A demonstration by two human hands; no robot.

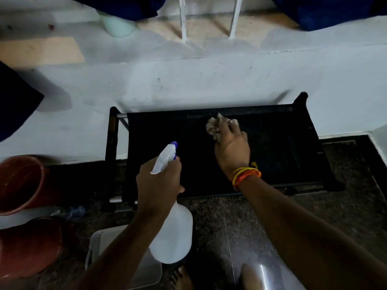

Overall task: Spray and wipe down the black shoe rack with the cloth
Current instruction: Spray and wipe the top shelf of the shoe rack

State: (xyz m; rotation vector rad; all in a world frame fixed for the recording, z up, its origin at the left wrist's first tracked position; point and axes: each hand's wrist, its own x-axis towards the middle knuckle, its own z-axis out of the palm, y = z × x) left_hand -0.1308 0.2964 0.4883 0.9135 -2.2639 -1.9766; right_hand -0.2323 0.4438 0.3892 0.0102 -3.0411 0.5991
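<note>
Left hand hides spray bottle neck; cloth blurred.

1. The shoe rack has a matt black fabric top shelf; its corner posts look like black plastic, and a bare silvery metal tube shows at its 10 o'clock corner.
2. The cloth is soft, crumpled, pale mottled fabric.
3. The spray bottle is translucent white plastic, smooth, with a white and blue plastic nozzle.
4. The floor is dark speckled stone, polished enough to show a faint sheen.
5. The wall is matt white paint, scuffed.
6. The buckets at 9 o'clock are smooth reddish-brown plastic.
7. The wrist threads are orange and yellow string.
</note>
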